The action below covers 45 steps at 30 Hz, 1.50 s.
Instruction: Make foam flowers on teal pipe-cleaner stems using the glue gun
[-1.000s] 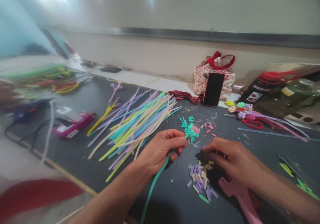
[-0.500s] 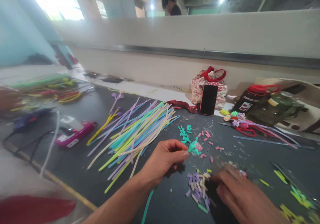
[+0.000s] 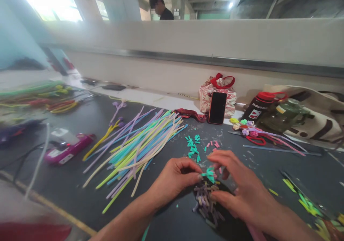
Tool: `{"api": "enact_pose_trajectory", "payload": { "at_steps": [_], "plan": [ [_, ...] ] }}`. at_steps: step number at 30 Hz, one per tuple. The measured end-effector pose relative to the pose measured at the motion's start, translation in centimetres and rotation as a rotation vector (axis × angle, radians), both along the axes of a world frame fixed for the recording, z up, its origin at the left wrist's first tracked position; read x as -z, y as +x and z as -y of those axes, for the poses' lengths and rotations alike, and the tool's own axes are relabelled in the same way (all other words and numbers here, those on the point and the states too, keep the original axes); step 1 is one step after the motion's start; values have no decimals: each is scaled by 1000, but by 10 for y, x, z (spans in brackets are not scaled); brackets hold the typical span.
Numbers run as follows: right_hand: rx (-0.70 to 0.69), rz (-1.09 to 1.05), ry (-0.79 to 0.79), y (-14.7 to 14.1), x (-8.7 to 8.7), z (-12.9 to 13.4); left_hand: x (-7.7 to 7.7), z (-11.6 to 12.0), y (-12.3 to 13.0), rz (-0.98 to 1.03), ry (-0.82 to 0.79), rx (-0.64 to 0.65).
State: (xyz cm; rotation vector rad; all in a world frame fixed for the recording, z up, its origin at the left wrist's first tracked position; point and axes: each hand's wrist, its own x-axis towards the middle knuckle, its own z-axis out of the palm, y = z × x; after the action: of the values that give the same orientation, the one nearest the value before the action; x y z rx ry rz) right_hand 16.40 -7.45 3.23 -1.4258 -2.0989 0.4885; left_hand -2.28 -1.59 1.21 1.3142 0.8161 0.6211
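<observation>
Between the thumb and index finger of my left hand (image 3: 178, 176) is a small pipe cleaner flower (image 3: 209, 175), teal with a bit of pink at its far side. A teal stem (image 3: 145, 232) shows below my left forearm. My right hand (image 3: 236, 187) is just right of the flower, thumb and fingers spread apart around it. Whether its fingertips touch the flower I cannot tell. Under the hands lies a heap of short lilac and cream pieces (image 3: 205, 201), partly shaded. Short teal pieces (image 3: 192, 147) and a few pink pieces (image 3: 216, 144) lie beyond.
Long pastel pipe cleaners (image 3: 142, 144) lie left of my hands. A purple glue gun (image 3: 68, 151) is farther left. A phone (image 3: 217, 108) leans on a patterned bag (image 3: 204, 94). Finished flowers (image 3: 249, 128), a black bottle (image 3: 259, 106) and scissors (image 3: 291, 182) are to the right.
My right hand has come up and left from the table to beside the flower, its fingers spread. My left hand keeps hold of the flower, now lower, over the lilac heap.
</observation>
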Motion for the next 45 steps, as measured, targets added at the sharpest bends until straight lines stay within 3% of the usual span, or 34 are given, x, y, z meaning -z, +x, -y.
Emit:
{"api": "enact_pose_trajectory", "payload": {
  "at_steps": [5,10,25,30,36,40,45],
  "plan": [
    [-67,-5,-52,-8,-2,-6,3,0,0,19,34,23],
    [-85,-44,-108,-11,-3,-11,1,0,2,39,-46,1],
    [-108,-77,-42,-11,1,-13,2,3,4,107,-188,-12],
    [-104,-67,-110,-10,-8,-10,4,2,3,76,-219,3],
    [-84,-16,-189,3,-25,-17,6,-3,2,127,-408,28],
    [-122,-44,-220,1,-24,-25,7,-4,3,146,-491,49],
    [-141,-55,-139,-7,-21,-30,8,-5,3,146,-533,61]
  ]
}}
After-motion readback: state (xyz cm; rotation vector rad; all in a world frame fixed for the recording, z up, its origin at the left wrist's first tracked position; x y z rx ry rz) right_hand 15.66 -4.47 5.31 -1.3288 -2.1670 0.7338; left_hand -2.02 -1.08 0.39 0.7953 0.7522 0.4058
